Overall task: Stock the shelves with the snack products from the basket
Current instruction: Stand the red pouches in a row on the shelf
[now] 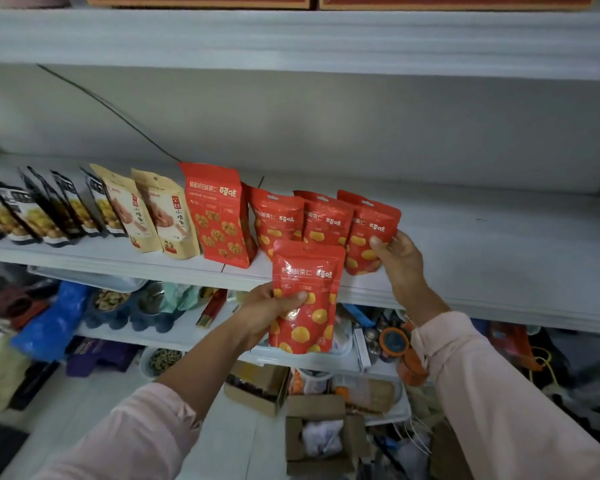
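2 hands at the shelf (465,258)
Our left hand (267,313) grips 1 red pouch (307,271); our right hand (400,254) seemingly pinches the rightmost shelved pouch (373,225).

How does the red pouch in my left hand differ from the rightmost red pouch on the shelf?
The held red glossy pouch hangs in front of the white shelf, gripped by the left hand; the rightmost red pouch stands on it, pinched by the right hand. The held one is upright; the rightmost one tilts. Both share red print with yellow rounds.
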